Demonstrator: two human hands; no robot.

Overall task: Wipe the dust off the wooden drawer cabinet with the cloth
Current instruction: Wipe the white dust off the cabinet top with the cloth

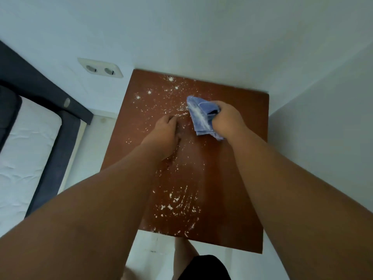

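Observation:
The reddish-brown wooden top of the drawer cabinet (238, 178) fills the middle of the head view, set in a wall corner. White dust lies scattered over its far half and in streaks near its front edge. My right hand (227, 118) grips a folded blue cloth (198, 114), smeared white, held over the cabinet's far middle. My left hand (166, 136) rests on the top just left of the cloth, fingers curled down onto the dusty wood and holding nothing. The drawers themselves are out of sight.
White walls close in behind and to the right of the cabinet. A double wall socket (102, 68) sits at the back left. A bed with a dark frame (60, 142) and white mattress (22, 156) stands to the left. My legs (185, 257) show below the front edge.

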